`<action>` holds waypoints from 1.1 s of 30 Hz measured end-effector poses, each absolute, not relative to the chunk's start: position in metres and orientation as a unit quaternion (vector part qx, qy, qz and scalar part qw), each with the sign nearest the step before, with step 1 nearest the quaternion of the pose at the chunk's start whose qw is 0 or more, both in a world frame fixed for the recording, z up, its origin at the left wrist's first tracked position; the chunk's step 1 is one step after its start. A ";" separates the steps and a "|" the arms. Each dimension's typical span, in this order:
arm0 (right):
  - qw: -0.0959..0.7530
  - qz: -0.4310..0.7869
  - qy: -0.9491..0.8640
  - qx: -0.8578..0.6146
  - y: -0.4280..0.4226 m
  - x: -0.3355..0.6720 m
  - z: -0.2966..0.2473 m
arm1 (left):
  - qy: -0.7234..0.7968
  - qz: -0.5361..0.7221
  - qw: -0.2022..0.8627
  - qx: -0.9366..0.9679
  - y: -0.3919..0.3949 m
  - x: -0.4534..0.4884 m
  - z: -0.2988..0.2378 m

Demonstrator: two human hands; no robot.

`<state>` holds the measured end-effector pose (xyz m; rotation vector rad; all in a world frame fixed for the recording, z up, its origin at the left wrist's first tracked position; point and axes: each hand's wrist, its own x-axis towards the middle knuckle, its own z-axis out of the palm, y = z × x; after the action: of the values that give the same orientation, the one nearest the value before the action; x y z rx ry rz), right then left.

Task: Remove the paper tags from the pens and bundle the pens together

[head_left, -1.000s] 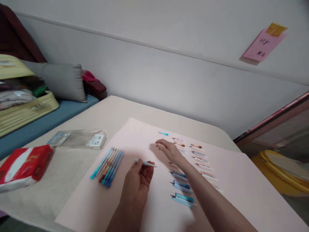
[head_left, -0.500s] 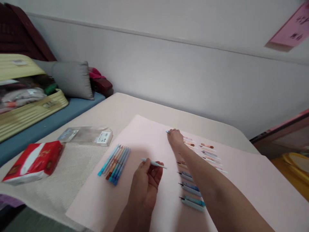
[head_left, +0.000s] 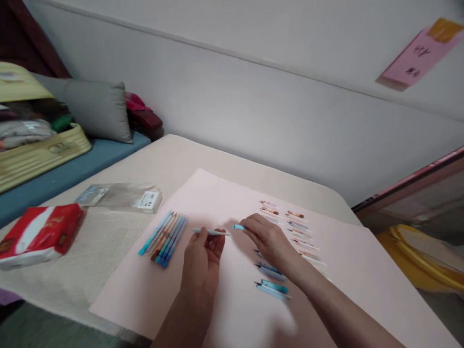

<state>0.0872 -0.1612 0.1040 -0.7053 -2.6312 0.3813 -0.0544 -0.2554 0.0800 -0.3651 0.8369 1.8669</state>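
Note:
My left hand (head_left: 203, 256) is closed on a light blue pen barrel (head_left: 212, 232), held level above the pink sheet (head_left: 224, 309). My right hand (head_left: 267, 240) pinches a small turquoise cap (head_left: 239, 226) just to the right of the barrel's tip; cap and barrel are a little apart. To the left lies a bundle of several assembled pens (head_left: 165, 238) side by side. Under and beyond my right forearm are rows of loose pen parts (head_left: 290, 227), some hidden by the arm.
A clear plastic packet (head_left: 121, 197) and a red tissue pack (head_left: 38, 234) lie on the cream table (head_left: 174, 159) at the left. A grey pillow (head_left: 94, 110) and a yellow case (head_left: 43, 154) are beyond. A pink note (head_left: 416, 58) hangs on the wall.
My right hand reached to the far end of the sheet, took the turquoise cap there, and has drawn back with it to the pen barrel's tip. My left hand kept holding the barrel.

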 end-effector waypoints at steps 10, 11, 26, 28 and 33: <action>0.173 0.024 -0.955 -0.238 -0.189 0.079 0.114 | 0.371 0.794 0.470 -0.104 -0.257 -0.055 0.081; 0.182 0.012 -0.955 -0.235 -0.191 0.077 0.114 | 0.379 0.794 0.465 -0.099 -0.257 -0.055 0.081; 0.325 0.099 -0.872 -0.353 -0.237 0.081 0.088 | 0.422 0.728 0.540 0.012 -0.265 -0.031 0.084; 0.335 0.128 -0.849 -0.388 -0.246 0.090 0.087 | 0.418 0.717 0.558 0.030 -0.268 -0.023 0.085; 0.337 0.166 -0.813 -0.444 -0.261 0.104 0.084 | 0.394 0.702 0.591 0.044 -0.275 -0.011 0.087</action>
<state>0.1039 -0.2610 0.0841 -1.1583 -2.1198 0.4339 -0.0110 -0.2749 0.0870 0.1035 0.9170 1.6344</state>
